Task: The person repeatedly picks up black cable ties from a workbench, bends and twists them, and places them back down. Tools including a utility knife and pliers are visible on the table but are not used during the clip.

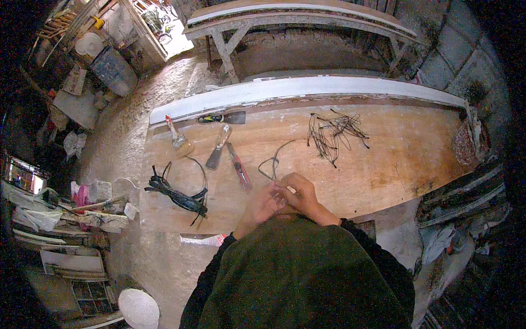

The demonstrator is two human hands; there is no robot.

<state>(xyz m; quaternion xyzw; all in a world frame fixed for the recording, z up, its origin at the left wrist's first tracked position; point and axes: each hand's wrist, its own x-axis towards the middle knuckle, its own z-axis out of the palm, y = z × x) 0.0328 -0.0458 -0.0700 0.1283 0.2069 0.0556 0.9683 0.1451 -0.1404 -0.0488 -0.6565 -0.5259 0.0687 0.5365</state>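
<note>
Close to the near edge of the wooden board, my left hand point(264, 203) and my right hand point(301, 197) meet with their fingers pinched together. Between them they grip a thin dark cord point(275, 161), whose loop and free end stick out beyond the fingertips over the board. The part inside my fingers is hidden. To the left lies a bundle of black cords point(178, 193), gathered along its length with a loop rising from it. A loose tangle of thin black cords point(337, 133) is spread out farther off to the right.
Left of my hands lie a red utility knife point(239, 167), a putty knife point(219, 146), a paintbrush point(179, 140) and another scraper point(222, 118). A long white plank point(307, 86) borders the board's far side. Beyond stands a wooden bench point(224, 55); a blue barrel point(113, 71) is far left.
</note>
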